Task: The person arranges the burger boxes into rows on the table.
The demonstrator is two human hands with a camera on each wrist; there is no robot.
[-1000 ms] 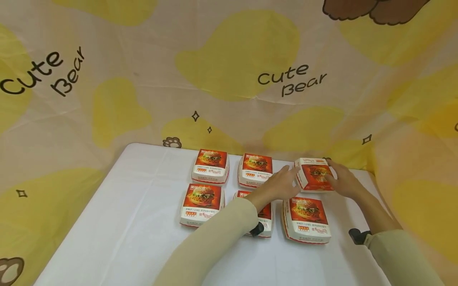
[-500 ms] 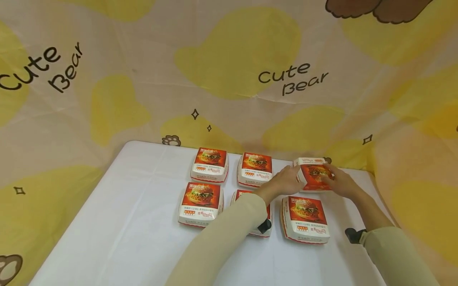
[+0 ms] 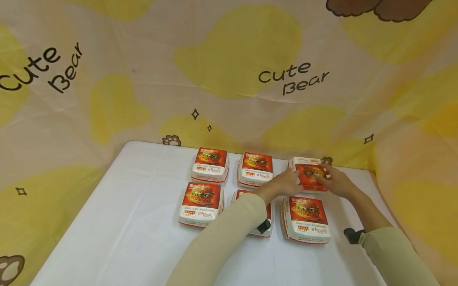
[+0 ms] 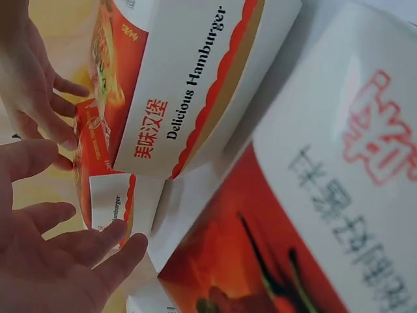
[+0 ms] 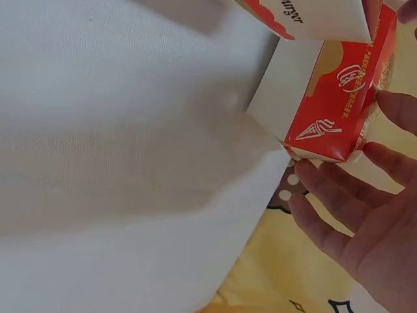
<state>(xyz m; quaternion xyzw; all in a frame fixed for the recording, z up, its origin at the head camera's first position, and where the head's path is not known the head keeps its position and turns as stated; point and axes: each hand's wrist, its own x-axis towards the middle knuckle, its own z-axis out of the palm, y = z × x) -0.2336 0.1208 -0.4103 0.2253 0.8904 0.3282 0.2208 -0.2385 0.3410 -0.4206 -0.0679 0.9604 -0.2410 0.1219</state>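
A white and red hamburger box [image 3: 310, 174] sits at the back right of the table, turned differently from the others. My left hand [image 3: 284, 182] rests against its left side, fingers extended; in the left wrist view the left hand [image 4: 58, 248] has its fingers spread beside the box [image 4: 107, 195]. On the opposite side, my right hand [image 3: 340, 182] touches the box with fingertips. Seen in the right wrist view, the fingers of the right hand [image 5: 365, 202] lie fairly straight along the end of the box [image 5: 332, 98].
Several matching boxes stand in two rows: back left [image 3: 210, 163], back middle [image 3: 255, 167], front left [image 3: 201, 202], front right [image 3: 305, 218]. My left sleeve partly covers the front middle box [image 3: 262, 228]. Behind the white table [image 3: 118, 214] hangs a patterned cloth [image 3: 229, 79].
The back right box has shifted slightly left, towards the back middle box. My right hand has moved left with it, while my left hand has moved slightly right since the first frame.
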